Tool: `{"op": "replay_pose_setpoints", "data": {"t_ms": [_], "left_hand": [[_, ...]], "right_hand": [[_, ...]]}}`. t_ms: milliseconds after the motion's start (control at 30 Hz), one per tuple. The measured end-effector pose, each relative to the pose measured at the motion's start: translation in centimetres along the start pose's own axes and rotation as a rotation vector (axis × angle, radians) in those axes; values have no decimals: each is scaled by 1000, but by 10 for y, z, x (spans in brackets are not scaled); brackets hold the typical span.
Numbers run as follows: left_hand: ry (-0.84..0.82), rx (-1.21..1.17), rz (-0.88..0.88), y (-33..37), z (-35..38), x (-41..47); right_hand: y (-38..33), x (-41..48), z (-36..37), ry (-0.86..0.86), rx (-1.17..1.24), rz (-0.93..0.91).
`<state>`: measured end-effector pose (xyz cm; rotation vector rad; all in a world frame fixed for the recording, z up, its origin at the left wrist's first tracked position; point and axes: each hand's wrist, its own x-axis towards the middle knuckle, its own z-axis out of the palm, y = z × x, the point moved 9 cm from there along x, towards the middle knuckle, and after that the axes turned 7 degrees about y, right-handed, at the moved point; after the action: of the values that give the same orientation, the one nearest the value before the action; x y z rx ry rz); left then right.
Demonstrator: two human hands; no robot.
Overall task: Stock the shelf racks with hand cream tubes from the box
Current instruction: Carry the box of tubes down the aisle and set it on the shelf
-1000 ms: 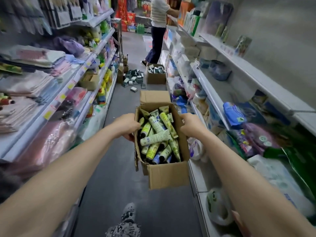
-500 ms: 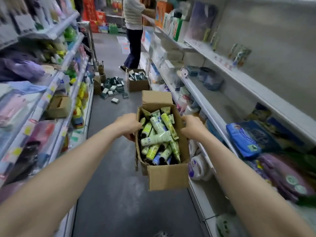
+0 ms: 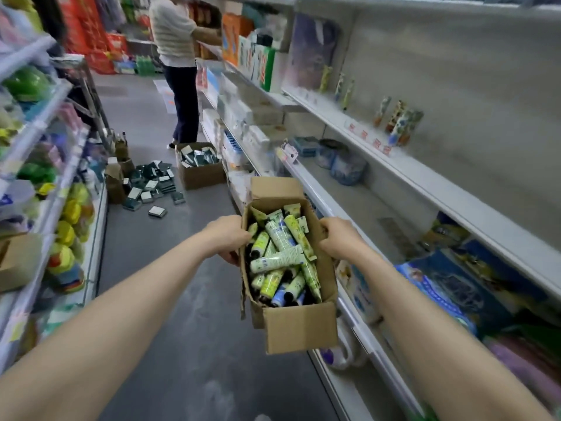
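Between the left hand (image 3: 228, 238) and right hand (image 3: 340, 238) – both gripping its rims – hangs the box (image 3: 299, 328) of hand cream tubes (image 3: 279, 259), probably light, soft-walled, best held low.

Wearer's body: two arms and two hands, little else in frame. Left forearm (image 3: 121, 317) is bare along all its visible length, from the near left corner to the wrist; the surface is smooth, with detail blurred. Right forearm (image 3: 431, 323) is likewise bare, from the near right corner to the wrist. Both look very broad at the near edge and taper sharply toward the wrists, a wide-angle stretch. Left hand (image 3: 226, 238) bare; the back of the hand and thumb side show. Right hand (image 3: 341, 238) bare; the back of the hand and rounded knuckle row show. Both wrists bare. Small pale shape (image 3: 261, 417) at the near bottom edge between the arms, perhaps footwear; too little shows to tell.
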<state>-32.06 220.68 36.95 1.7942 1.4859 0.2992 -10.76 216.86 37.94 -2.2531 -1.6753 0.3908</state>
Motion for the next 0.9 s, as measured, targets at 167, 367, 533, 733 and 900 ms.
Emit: {"op": "replay_pose_setpoints", "data": {"t_ms": [167,367,533,733,900], "left_hand": [[-27,27,47,25,-4,65],[-82,88,165,56,-10,126],[-161,147,300,95,-14,167],[-332,67,392,140,-5,199],[-343,99,585,186,-1,195]], "right_hand": [[16,54,-14,37,3,64],[33,97,-26,81,15,168],[50,105,-45,174,61,343],[63,94,-76,324,39,505],[73,56,-109,494,-10,661]]}}
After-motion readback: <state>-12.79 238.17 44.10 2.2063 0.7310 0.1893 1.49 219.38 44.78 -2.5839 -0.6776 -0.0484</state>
